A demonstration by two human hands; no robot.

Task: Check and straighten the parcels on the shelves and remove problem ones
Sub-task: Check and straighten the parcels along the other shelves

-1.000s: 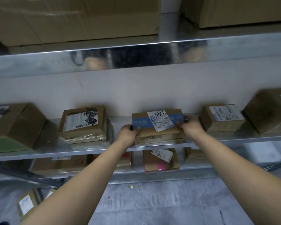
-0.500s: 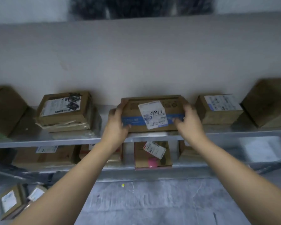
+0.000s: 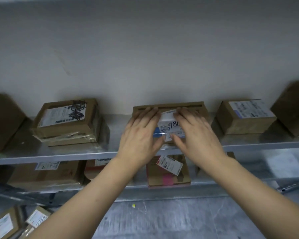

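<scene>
On the middle shelf (image 3: pixel 59 155), against the wall (image 3: pixel 145 57), the blue-taped parcel (image 3: pixel 169 107) lies flat. Both hands rest on its top, the left hand (image 3: pixel 140 133) and right hand (image 3: pixel 195 133) with fingers straight and spread, gripping nothing, either side of its white label (image 3: pixel 169 125). That shelf carries five lots: a left box (image 3: pixel 3 121), a scribbled parcel (image 3: pixel 66 118) stacked on a flatter one (image 3: pixel 72 141), the pressed parcel, a labelled box (image 3: pixel 245 118) near its right, and a big box (image 3: pixel 293 107) at far right. The lower shelf (image 3: pixel 214 182) shows at least three parcels, one with pink tape (image 3: pixel 167 171). Two loose parcels (image 3: pixel 5 223) lie on the floor (image 3: pixel 162 221).
</scene>
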